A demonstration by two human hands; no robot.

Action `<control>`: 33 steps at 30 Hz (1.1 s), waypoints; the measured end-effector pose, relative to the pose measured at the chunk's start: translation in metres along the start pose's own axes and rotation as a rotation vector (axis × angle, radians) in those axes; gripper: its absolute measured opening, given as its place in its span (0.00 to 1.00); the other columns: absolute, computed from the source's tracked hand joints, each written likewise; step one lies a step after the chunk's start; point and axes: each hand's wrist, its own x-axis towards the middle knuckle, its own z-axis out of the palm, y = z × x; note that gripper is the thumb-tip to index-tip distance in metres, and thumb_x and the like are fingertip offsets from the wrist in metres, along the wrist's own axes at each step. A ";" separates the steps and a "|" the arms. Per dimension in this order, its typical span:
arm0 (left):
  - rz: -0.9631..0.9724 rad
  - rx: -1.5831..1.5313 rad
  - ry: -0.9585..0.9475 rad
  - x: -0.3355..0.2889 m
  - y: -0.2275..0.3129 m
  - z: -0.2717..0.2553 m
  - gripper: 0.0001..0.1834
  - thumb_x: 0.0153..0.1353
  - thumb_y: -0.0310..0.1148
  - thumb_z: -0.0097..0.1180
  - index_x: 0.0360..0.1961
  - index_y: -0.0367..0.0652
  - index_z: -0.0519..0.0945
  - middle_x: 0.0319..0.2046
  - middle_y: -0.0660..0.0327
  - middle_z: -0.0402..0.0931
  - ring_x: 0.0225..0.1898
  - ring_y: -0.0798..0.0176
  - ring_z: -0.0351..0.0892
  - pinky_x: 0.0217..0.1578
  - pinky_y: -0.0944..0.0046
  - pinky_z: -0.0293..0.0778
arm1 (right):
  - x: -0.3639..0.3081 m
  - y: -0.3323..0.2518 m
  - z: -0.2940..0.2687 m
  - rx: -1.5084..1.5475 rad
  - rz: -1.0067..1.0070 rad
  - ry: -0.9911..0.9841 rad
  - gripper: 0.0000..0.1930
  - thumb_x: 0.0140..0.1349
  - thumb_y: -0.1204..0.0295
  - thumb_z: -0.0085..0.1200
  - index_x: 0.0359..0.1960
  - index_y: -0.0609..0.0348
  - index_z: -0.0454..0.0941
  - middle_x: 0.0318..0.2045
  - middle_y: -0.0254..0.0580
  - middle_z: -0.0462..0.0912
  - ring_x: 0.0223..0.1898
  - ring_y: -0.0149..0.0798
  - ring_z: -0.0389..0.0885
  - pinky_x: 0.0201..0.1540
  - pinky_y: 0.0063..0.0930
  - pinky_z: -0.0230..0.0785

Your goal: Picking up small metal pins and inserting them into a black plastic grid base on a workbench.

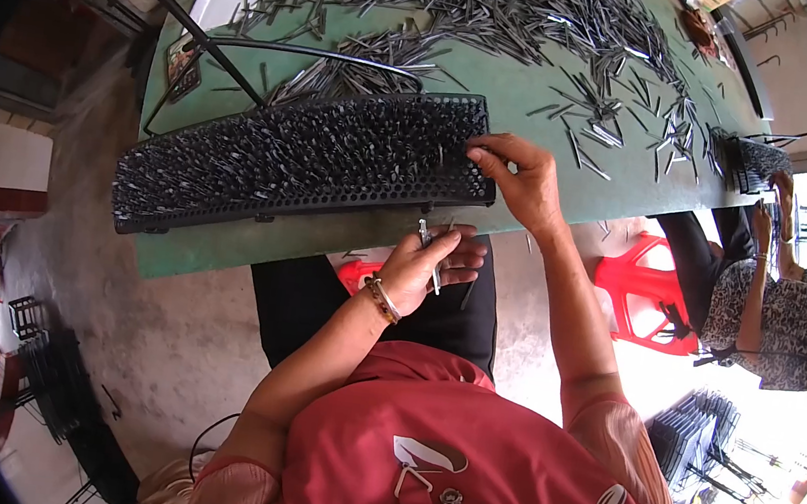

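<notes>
A long black perforated rack [299, 201] lies along the near edge of the green table, its holes packed with thin dark sticks [285, 147] standing on end. At the rack's right end, my right hand [524, 174] has thumb and forefinger pinched together over the holes. What sits between those fingertips is too small to make out. Just below the rack's front edge, my left hand [427, 263] is held palm up, with a few slim shiny metal sticks [435, 278] gripped under the thumb. Some bare holes show near my right fingertips.
Loose dark sticks [494, 6] are heaped across the far side of the green table [591, 203]. A black metal arm [172, 7] crosses at the left, near a phone [184, 69]. At right, a person [769, 307] works at another rack [759, 165] beside a red stool [645, 292].
</notes>
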 end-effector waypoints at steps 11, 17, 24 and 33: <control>-0.038 -0.080 -0.020 -0.001 0.000 -0.001 0.15 0.66 0.32 0.47 0.50 0.35 0.72 0.42 0.51 0.77 0.43 0.59 0.79 0.46 0.58 0.78 | -0.004 -0.004 0.009 -0.042 -0.078 0.038 0.09 0.53 0.77 0.61 0.38 0.62 0.82 0.33 0.42 0.80 0.28 0.33 0.79 0.33 0.25 0.71; -0.047 -0.074 -0.018 -0.002 0.000 0.000 0.15 0.66 0.31 0.47 0.50 0.34 0.72 0.42 0.50 0.77 0.43 0.59 0.79 0.46 0.58 0.77 | -0.010 -0.001 0.012 -0.194 -0.249 0.078 0.08 0.53 0.77 0.61 0.37 0.61 0.82 0.34 0.41 0.80 0.31 0.39 0.80 0.33 0.27 0.73; -0.019 -0.109 -0.169 -0.003 0.007 -0.004 0.18 0.63 0.24 0.41 0.54 0.30 0.68 0.48 0.47 0.74 0.49 0.56 0.76 0.52 0.56 0.73 | -0.016 -0.027 -0.002 -0.103 -0.044 0.068 0.07 0.56 0.76 0.60 0.36 0.63 0.82 0.35 0.40 0.80 0.32 0.33 0.77 0.33 0.25 0.69; -0.067 -0.104 -0.224 -0.006 0.018 0.006 0.17 0.65 0.28 0.43 0.53 0.35 0.69 0.46 0.51 0.76 0.48 0.57 0.77 0.49 0.55 0.76 | -0.043 -0.031 -0.012 0.234 0.305 -0.276 0.09 0.60 0.71 0.58 0.35 0.66 0.81 0.30 0.38 0.80 0.32 0.27 0.75 0.35 0.23 0.67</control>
